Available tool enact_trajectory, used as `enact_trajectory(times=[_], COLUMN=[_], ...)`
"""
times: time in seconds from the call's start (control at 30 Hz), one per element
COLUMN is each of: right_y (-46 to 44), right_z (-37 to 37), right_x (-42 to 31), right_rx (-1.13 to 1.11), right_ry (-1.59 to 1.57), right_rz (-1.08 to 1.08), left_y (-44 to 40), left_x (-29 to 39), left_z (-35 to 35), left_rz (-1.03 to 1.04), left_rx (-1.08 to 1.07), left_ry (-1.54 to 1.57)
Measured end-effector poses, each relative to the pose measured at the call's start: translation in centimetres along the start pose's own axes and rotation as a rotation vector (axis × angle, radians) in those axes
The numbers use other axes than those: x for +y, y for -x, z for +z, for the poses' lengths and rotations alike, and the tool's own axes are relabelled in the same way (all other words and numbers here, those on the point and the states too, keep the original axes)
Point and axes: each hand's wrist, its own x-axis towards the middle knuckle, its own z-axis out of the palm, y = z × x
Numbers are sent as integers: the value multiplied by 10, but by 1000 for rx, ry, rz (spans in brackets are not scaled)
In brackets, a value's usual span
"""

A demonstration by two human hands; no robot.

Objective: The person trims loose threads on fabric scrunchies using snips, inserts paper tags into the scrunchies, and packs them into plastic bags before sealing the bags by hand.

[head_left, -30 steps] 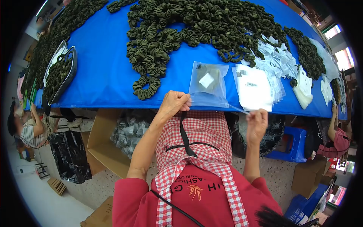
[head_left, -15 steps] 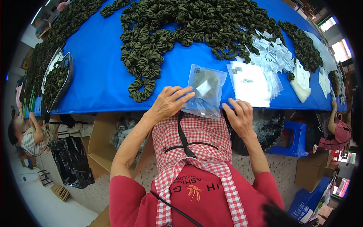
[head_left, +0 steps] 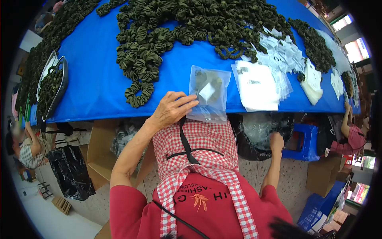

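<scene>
A clear plastic bag [head_left: 217, 102] holds a dark green scrunchie [head_left: 217, 85] and a white slip [head_left: 206, 92]. It lies at the table's front edge, its lower end hanging over my lap. My left hand [head_left: 171, 109] grips the left side of this bag, fingers over it and thumb hidden. Below table height on the right, my right hand [head_left: 277, 142] is closed beside a black-lined bin [head_left: 258, 150] with clear plastic in it. Whatever those fingers hold, if anything, is too small to make out.
Many green scrunchies [head_left: 143, 55] cover the blue table [head_left: 91, 91]. Flat bags [head_left: 258, 89] are stacked right of centre, with small white packets [head_left: 282, 53] behind. A grey basket [head_left: 59, 85] stands left. A blue stool [head_left: 306, 139] and cardboard box [head_left: 324, 173] are at right; co-workers sit on both sides.
My right hand has left the table edge near the bag's lower right and dropped right and down to the bin. My left hand stays on the bag. The view has shifted slightly.
</scene>
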Motion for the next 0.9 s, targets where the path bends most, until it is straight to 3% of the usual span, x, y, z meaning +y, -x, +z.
enact_trajectory(times=[0.03, 0.1, 0.17, 0.23, 0.4, 0.57, 0.67, 0.73, 0.77, 0.83, 0.9], right_y=[-18, -31, -37, -49, -75, -87, -89, -88, -88, -88, -88], right_z=[-57, -133, -163, -188, -190, -184, -182, -183, -184, -186, -186], right_x=[-33, -74, -111, -164, -216, -227, -235, -243, -246, -251, -253], right_rx=[117, 595, 622, 684, 646, 663, 561, 532, 532, 453, 410], right_ry=[-298, -471, -462, -544, -481, -537, -776, -939, -941, -1042, -1068], right_rz=[232, -159, -591, -866, -1193, -1270, -1208, -996, -1000, -785, -734], left_y=[-4, 6, 2, 5, 6, 7, 5, -1, -5, -13, -18], left_x=[-1, 8, 5, 4, 11, 15, 16, 21, 22, 24, 21], left_z=[1, 1, 5, 10, 8, 12, 18, 19, 17, 14, 15], left_rz=[-10, -10, 13, 22, -3, -53, -175, -393, -396, -631, -660], left_rx=[18, -15, 37, 47, 64, 39, 109, 187, 189, 45, 44], left_ry=[-10, 24, 0, -16, -48, 3, 182, 289, 285, 296, 303])
